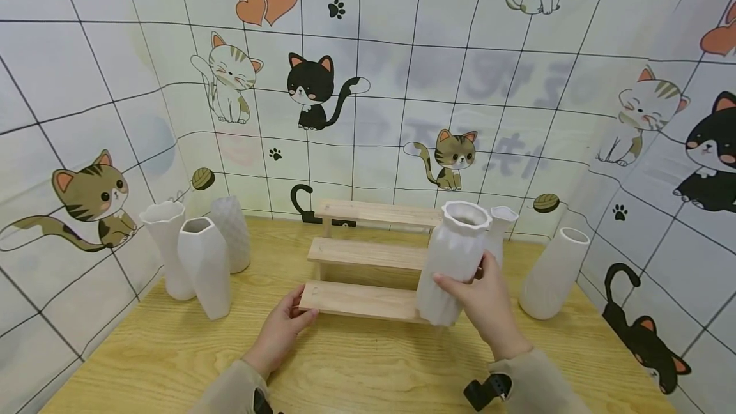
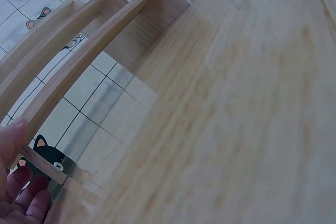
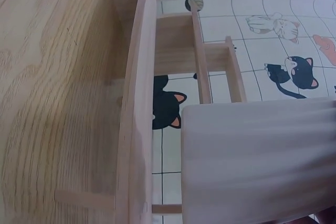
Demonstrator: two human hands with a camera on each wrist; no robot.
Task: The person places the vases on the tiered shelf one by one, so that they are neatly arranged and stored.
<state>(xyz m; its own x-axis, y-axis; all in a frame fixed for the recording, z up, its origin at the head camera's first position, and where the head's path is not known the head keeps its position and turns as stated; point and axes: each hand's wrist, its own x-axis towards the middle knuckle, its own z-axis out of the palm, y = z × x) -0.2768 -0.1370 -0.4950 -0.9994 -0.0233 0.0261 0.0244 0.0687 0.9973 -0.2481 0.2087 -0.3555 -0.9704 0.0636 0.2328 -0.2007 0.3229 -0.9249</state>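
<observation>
A three-tier wooden shelf [image 1: 362, 299] stands on the table against the back wall. My left hand [image 1: 283, 329] grips the left end of its lowest tier, thumb on the board and fingers curled at the end, as the left wrist view shows. My right hand [image 1: 489, 305] holds a white vase [image 1: 451, 260] with a ruffled rim, slightly tilted, in front of the shelf's right end. In the right wrist view, the base of this vase [image 3: 252, 161] appears apart from the lowest board [image 3: 137, 103]. The vase hides the right ends of the tiers.
At the left stand three white vases: a flared one [image 1: 172, 260], a faceted one [image 1: 205, 267] and a textured one [image 1: 234, 235]. Behind the held vase is another white vase [image 1: 501, 225]. A leaning-shaped white vase [image 1: 553, 276] stands at the right. Cat-patterned sheeting [image 1: 385, 82] surrounds the table [image 1: 356, 369].
</observation>
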